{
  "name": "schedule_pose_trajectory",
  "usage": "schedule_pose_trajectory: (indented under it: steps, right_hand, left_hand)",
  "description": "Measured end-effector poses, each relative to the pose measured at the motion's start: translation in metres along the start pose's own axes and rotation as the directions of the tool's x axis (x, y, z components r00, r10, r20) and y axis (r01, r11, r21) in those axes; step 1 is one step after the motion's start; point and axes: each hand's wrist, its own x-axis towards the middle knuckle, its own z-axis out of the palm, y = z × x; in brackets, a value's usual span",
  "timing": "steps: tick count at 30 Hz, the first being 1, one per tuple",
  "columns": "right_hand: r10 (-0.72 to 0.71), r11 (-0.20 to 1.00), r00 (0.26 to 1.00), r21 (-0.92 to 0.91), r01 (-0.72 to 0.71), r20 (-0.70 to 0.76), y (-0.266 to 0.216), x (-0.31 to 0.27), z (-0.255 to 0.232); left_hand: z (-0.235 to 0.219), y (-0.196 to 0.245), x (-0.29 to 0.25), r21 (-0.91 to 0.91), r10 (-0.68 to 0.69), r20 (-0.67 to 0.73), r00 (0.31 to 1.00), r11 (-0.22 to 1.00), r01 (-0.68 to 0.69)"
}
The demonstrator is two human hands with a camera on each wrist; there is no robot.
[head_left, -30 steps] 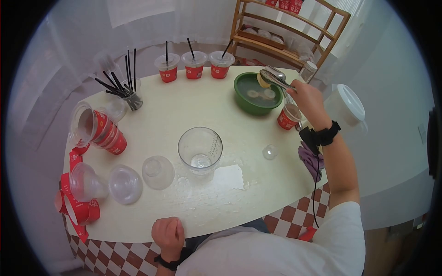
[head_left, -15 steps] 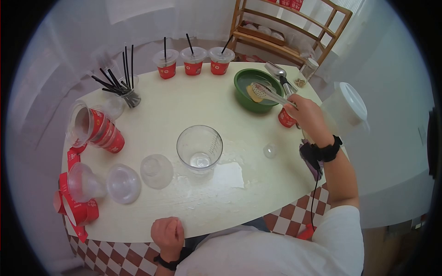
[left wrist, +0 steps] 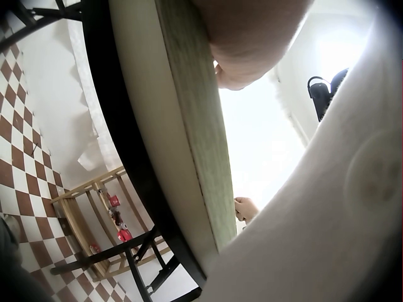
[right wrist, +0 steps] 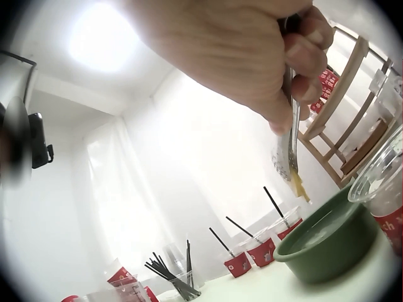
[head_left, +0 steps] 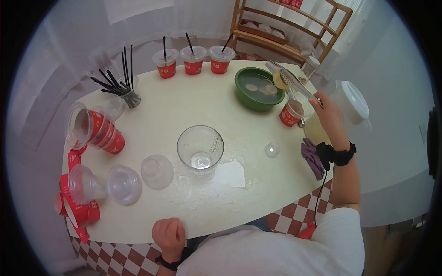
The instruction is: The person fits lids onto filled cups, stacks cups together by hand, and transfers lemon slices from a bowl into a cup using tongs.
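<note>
My right hand (head_left: 330,118) grips metal tongs (head_left: 300,86) with a perforated tip. Their jaws pinch a yellow lemon slice (head_left: 279,80), raised over the right rim of the green basin (head_left: 244,98). Pale round slices (head_left: 270,89) lie in the basin's liquid. Just below the tongs stands a red cup (head_left: 290,115) with a clear upper part. The right wrist view shows the slice (right wrist: 300,187) hanging at the tongs' tip above the basin. At the table's front edge my left hand (head_left: 168,237) rests with loosely curled fingers, holding nothing.
A clear measuring jug (head_left: 200,147) stands mid-table beside a wet patch. Lidded cups with straws (head_left: 193,60) line the back. Black straws (head_left: 115,85), stacked cups (head_left: 103,131) and clear lids (head_left: 124,184) occupy the left. A purple cloth (head_left: 313,156) lies at right.
The tongs dipped with the lemon slice into the basin, then rose and moved right toward the red cup. My left hand has stayed in place.
</note>
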Motion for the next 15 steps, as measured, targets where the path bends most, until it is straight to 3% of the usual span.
schedule_pose_trajectory:
  steps: [3, 7, 11, 13, 14, 15]
  right_hand:
    - [0.052, 0.998, 0.998, 0.023, -0.052, -0.031, 0.02, -0.016, -0.014]
    - [0.065, 0.974, 0.997, -0.22, -0.055, 0.039, 0.026, -0.039, -0.021]
    - [0.069, 0.962, 0.997, -0.267, -0.059, 0.029, 0.025, -0.042, -0.014]
    - [-0.075, 0.963, 0.991, -0.267, 0.042, -0.115, 0.018, -0.029, -0.012]
    - [-0.072, 0.964, 0.991, -0.264, 0.039, -0.116, 0.014, -0.02, -0.009]
    - [-0.221, 0.929, 0.969, -0.325, 0.175, -0.112, 0.009, -0.009, -0.004]
  left_hand:
    - [-0.001, 0.001, 0.0, 0.005, -0.008, 0.012, 1.0, 1.0, 0.008]
    - [-0.001, 0.003, 0.002, -0.025, -0.027, 0.021, 0.999, 0.999, 0.028]
    - [-0.002, 0.002, 0.001, -0.007, -0.026, 0.042, 0.999, 1.0, 0.027]
    - [-0.001, 0.001, 0.0, -0.01, -0.028, 0.031, 0.999, 1.0, 0.028]
    - [-0.001, 0.001, 0.0, -0.008, -0.025, 0.032, 0.999, 1.0, 0.025]
    - [-0.001, 0.001, 0.0, -0.007, -0.025, 0.029, 0.999, 1.0, 0.025]
